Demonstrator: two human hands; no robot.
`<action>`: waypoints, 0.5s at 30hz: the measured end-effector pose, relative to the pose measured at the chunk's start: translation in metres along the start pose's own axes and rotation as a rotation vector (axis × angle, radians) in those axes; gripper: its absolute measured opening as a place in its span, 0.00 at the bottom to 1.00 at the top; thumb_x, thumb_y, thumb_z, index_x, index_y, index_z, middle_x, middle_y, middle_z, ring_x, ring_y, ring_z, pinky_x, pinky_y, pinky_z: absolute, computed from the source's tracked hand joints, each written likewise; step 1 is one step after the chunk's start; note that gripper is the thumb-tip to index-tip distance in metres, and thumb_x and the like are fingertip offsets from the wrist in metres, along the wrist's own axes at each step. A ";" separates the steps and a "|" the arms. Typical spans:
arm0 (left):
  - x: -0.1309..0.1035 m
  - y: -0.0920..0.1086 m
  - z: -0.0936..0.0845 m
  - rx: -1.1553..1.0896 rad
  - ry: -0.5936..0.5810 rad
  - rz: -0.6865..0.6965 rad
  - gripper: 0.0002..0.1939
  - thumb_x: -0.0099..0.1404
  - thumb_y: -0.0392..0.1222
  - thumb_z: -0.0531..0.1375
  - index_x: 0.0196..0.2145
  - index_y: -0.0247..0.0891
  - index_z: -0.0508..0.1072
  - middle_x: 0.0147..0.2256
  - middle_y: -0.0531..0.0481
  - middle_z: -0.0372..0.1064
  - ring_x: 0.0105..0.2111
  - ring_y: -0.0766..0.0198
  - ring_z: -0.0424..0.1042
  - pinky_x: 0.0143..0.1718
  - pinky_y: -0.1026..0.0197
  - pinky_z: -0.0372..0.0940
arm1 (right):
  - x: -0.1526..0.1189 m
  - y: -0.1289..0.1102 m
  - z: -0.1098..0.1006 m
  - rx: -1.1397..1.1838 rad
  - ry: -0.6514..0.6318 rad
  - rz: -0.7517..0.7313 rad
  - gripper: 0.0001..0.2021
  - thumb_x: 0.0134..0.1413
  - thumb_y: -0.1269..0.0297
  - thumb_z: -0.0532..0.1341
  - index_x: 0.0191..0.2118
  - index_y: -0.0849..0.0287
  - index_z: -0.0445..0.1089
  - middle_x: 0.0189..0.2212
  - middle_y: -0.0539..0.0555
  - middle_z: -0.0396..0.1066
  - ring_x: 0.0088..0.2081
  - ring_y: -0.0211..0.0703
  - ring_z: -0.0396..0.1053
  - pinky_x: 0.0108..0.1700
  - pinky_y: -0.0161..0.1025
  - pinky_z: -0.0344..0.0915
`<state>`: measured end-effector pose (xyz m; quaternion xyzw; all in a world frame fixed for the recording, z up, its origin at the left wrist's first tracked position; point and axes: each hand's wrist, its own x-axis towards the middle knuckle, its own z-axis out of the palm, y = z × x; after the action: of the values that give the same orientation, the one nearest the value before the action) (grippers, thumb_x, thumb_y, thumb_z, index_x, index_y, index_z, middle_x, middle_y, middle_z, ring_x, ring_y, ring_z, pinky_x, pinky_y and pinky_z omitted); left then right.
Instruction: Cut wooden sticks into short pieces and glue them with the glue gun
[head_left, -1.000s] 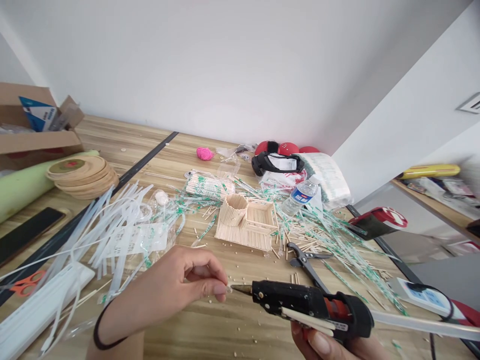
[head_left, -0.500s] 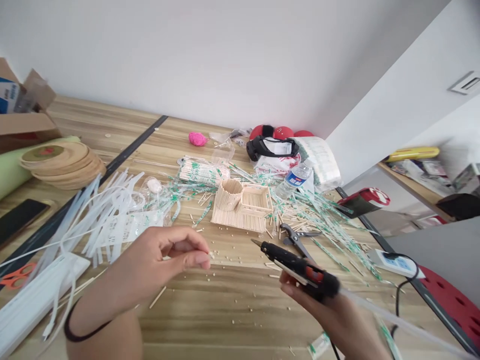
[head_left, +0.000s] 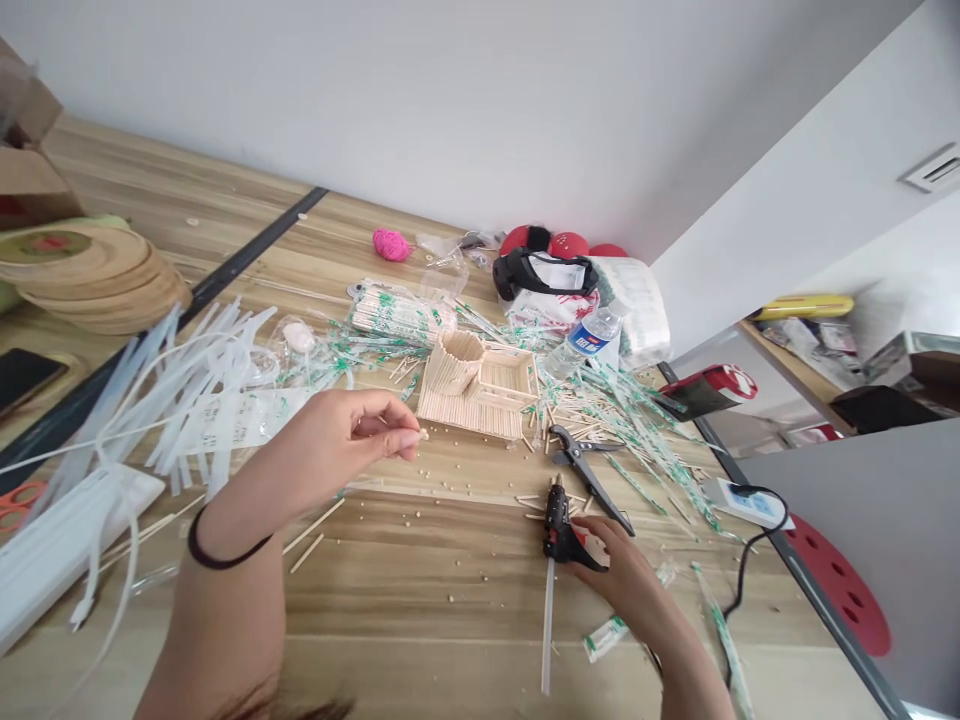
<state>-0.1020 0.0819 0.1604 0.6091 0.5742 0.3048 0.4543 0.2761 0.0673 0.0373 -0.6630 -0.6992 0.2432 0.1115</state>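
The left hand [head_left: 341, 435] pinches a tiny bit [head_left: 424, 434], fingertips together, below the stick model [head_left: 472, 416] mid-frame; the right hand [head_left: 628, 570] is closed on the glue gun [head_left: 556, 522], lower right. Such a bit calls for a light, steady pinch.

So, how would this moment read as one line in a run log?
left hand: pinching pale bit | right hand: at glue gun | near gun: cutters | beyond: stick model

Glue gun [head_left: 556, 525] — lowered to table [head_left: 360, 610] — nozzle [head_left: 558, 480] turned away
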 end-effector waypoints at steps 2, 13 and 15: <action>-0.002 0.000 0.001 -0.014 -0.023 -0.008 0.08 0.62 0.48 0.61 0.32 0.41 0.74 0.29 0.54 0.78 0.33 0.60 0.76 0.37 0.59 0.67 | 0.004 -0.016 -0.003 -0.003 0.028 -0.010 0.18 0.46 0.61 0.60 0.45 0.59 0.70 0.48 0.63 0.70 0.51 0.58 0.68 0.50 0.52 0.63; -0.012 0.009 0.000 -0.056 -0.117 -0.072 0.08 0.61 0.48 0.60 0.30 0.42 0.75 0.29 0.55 0.79 0.34 0.59 0.77 0.36 0.61 0.67 | 0.061 -0.113 0.067 -0.053 -0.143 -0.091 0.09 0.61 0.62 0.59 0.43 0.61 0.70 0.43 0.54 0.73 0.42 0.44 0.72 0.45 0.48 0.69; -0.012 0.008 0.000 -0.062 -0.120 -0.063 0.08 0.61 0.48 0.61 0.30 0.43 0.75 0.29 0.56 0.79 0.33 0.60 0.77 0.35 0.62 0.66 | 0.063 -0.113 0.069 -0.090 -0.179 -0.073 0.11 0.61 0.61 0.59 0.46 0.61 0.69 0.44 0.55 0.72 0.41 0.44 0.72 0.43 0.48 0.70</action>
<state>-0.1002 0.0710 0.1694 0.5934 0.5553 0.2710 0.5159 0.1386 0.1151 0.0228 -0.6171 -0.7402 0.2655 0.0273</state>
